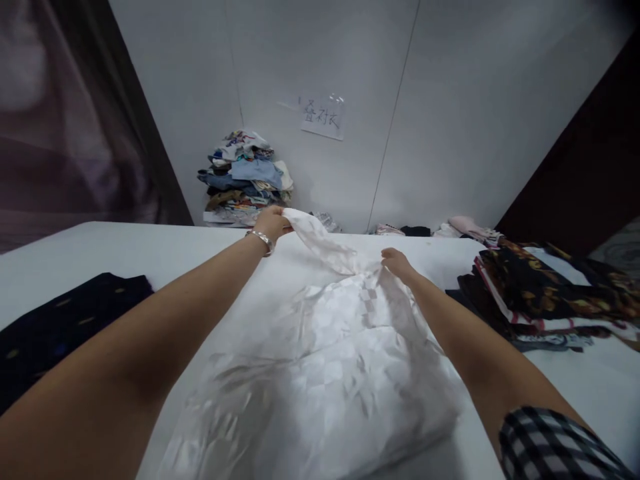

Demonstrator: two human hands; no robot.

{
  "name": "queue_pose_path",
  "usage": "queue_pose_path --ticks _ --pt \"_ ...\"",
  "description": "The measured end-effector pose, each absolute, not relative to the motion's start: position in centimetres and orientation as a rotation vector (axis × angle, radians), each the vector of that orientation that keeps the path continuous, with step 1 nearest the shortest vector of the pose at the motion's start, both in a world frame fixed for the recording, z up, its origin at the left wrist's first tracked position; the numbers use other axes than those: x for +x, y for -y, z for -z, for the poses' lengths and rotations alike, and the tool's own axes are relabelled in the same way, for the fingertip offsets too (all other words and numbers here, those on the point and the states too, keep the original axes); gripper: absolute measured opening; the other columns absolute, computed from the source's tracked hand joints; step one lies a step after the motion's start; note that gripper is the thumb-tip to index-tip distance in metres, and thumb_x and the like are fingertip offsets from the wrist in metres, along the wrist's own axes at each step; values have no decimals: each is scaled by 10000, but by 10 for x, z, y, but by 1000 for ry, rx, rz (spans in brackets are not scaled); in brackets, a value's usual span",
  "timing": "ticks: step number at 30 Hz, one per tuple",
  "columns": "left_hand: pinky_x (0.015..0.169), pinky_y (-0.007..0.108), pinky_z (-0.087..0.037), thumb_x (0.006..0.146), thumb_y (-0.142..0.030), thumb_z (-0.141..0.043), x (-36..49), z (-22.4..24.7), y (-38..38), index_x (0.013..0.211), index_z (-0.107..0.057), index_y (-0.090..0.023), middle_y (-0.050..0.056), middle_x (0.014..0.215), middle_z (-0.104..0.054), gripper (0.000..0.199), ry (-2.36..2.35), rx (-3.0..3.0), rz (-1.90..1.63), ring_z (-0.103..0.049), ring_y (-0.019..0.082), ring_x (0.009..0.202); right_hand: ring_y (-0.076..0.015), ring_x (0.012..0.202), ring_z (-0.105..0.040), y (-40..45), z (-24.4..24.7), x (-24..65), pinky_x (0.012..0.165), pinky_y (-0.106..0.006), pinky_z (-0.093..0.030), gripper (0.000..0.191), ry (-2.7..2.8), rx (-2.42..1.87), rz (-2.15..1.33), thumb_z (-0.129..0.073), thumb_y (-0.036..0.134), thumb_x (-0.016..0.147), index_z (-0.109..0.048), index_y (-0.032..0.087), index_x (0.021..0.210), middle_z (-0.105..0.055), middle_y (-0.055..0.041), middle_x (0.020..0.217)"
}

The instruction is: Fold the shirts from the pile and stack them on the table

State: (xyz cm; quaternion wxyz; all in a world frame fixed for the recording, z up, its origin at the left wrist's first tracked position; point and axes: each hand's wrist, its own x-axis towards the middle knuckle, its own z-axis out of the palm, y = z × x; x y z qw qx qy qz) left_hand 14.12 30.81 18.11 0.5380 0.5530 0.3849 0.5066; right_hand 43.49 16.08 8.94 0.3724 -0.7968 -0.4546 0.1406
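Note:
A shiny white shirt point(340, 360) with a checked weave lies spread and wrinkled over the white table point(445, 257). My left hand point(271, 223), with a silver bracelet at the wrist, pinches the end of a white strip that looks like the collar or a sleeve. This strip is lifted and runs down to the right, toward the shirt's far edge. At that edge my right hand point(397, 262) is closed on the fabric near where the strip joins. The shirt's near end runs out of view at the bottom.
On the right stands a stack of folded clothes point(555, 287). Dark patterned cloth point(75, 327) lies at the left. Behind the table rise a tall clothes pile point(245, 177) and lower garments point(465, 228). A paper sign point(323, 117) hangs on the wall.

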Motion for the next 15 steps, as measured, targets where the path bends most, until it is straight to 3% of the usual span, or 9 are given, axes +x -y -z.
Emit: queue_pose_path --ticks 4,7,10,13,15 --pt "701 306 -514 558 5 -568 167 -188 -274 721 -569 -143 -27 650 -583 220 -824 1457 -1175 -573 121 641 -163 814 -645 -162 -120 396 673 -260 -508 631 1396 -1736 -625 -686 254 715 -485 240 1313 -686 -61 1037" --pt "672 291 -487 573 -13 -577 185 -199 -243 867 -637 -151 -20 656 -599 331 -632 1794 -985 -553 118 610 -161 604 -624 -169 -140 356 494 -237 -473 427 1471 -1510 -925 -729 346 706 -629 163 1079 -697 -69 804" --pt "685 304 -473 676 -71 -565 177 -198 -223 1176 -575 -171 -3 678 -619 510 -602 2021 -832 -560 133 616 -152 566 -612 -175 -150 335 490 -241 -494 206 1146 -1361 -910 -692 312 732 -648 140 836 -677 -63 706" --pt "804 337 -469 770 -299 -595 144 -167 -208 1192 -554 -159 73 935 -658 446 -966 2210 -878 -608 186 812 -157 669 -638 -175 -158 344 547 -252 -530 164 779 -1140 -830 -617 312 787 -629 184 890 -689 -32 770" --pt "872 347 -456 751 -510 -601 119 -132 -193 1125 -584 -156 114 1134 -611 515 -1214 2355 -598 -600 234 968 -162 718 -646 -170 -162 358 564 -256 -538 178 707 -1025 -850 -561 350 825 -623 212 919 -690 -17 787"
